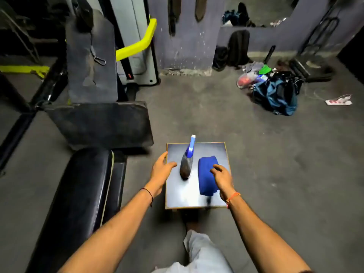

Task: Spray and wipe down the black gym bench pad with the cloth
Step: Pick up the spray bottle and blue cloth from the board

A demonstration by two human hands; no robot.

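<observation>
A spray bottle with a blue trigger head stands on a small square stool. To its right on the stool lies a folded blue cloth. My left hand hovers open just left of the bottle, fingers apart, not touching it. Over the cloth's right edge my right hand is open, its fingertips at the cloth. The shiny black bench pad runs along the lower left. A dusty seat pad and an upright back pad stand beyond it.
Yellow and black machine frames stand behind the pads. Bags and clutter lie on the floor at the back right, with a power strip. A backpack leans on the far wall. My leg is below the stool.
</observation>
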